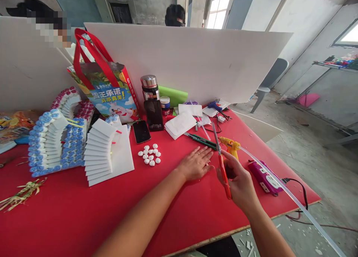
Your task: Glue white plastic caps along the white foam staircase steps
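Note:
My right hand (pixel 237 177) grips a pair of scissors (pixel 220 164) with red handles, its blades pointing up and away from me. Flat on the red table, my left hand (pixel 195 163) lies with fingers stretched toward a green utility knife (pixel 203 140). Just beyond my right hand is a yellow glue gun (pixel 231 145), with a long clear glue stick (pixel 291 192) running out of its back. Several small white rosettes (pixel 151 162) lie in a cluster left of my left hand. Further left, a white stepped foam piece (pixel 99 152) rests on a white board.
Blue-and-white decorated pieces (pixel 44 145) and a printed bag (pixel 112 97) stand at the left. Near the back are a phone (pixel 141 132), a thermos (pixel 150 87) and white sheets (pixel 180 124). A purple power strip (pixel 265 177) sits by the right edge. White panels (pixel 184 59) border the table's back.

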### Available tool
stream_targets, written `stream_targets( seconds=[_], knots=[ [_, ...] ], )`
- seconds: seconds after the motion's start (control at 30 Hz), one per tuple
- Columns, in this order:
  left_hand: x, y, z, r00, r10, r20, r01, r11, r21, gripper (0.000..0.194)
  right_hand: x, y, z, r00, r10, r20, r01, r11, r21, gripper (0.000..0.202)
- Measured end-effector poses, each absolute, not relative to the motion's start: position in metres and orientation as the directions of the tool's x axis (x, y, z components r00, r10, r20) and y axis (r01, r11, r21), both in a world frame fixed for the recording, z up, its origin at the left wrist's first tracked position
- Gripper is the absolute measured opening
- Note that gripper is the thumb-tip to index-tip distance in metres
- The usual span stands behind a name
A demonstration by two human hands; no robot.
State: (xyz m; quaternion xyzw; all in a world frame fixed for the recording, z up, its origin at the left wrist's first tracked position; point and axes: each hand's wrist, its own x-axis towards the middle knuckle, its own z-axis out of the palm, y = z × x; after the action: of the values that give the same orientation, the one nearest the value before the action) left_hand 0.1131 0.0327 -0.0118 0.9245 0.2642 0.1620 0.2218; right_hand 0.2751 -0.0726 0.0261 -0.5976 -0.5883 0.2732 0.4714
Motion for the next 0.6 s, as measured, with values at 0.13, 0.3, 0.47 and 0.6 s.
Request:
stream_targets(
  seconds=[0.13, 0.3, 0.47, 0.6],
  knots=[
    [0.107, 0.001, 0.006, 0.840, 0.491, 0.230, 0.250, -0.727, 0.640, 0.045, 0.274, -0.072, 0.029, 0.143, 0.959, 0.243, 0.433, 0.160, -0.887, 0.056],
    [0.055, -0.014, 0.015, 0.636, 0.731, 0.247, 0.409, -0.591, 0.696, 0.049, 0.278, -0.072, 0.033, 0.189, 0.949, 0.251, 0.424, 0.152, -0.893, 0.058],
    [0.036, -0.023, -0.019, 0.437, 0.866, 0.242, 0.784, -0.498, 0.371, 0.074, 0.279, -0.073, 0.033, 0.194, 0.946, 0.259, 0.423, 0.158, -0.892, 0.057],
    [0.098, -0.069, -0.028, 0.447, 0.861, 0.244, 0.774, -0.509, 0.377, 0.074, 0.271, -0.076, 0.050, 0.162, 0.945, 0.282, 0.451, 0.183, -0.873, 0.057]
  ],
)
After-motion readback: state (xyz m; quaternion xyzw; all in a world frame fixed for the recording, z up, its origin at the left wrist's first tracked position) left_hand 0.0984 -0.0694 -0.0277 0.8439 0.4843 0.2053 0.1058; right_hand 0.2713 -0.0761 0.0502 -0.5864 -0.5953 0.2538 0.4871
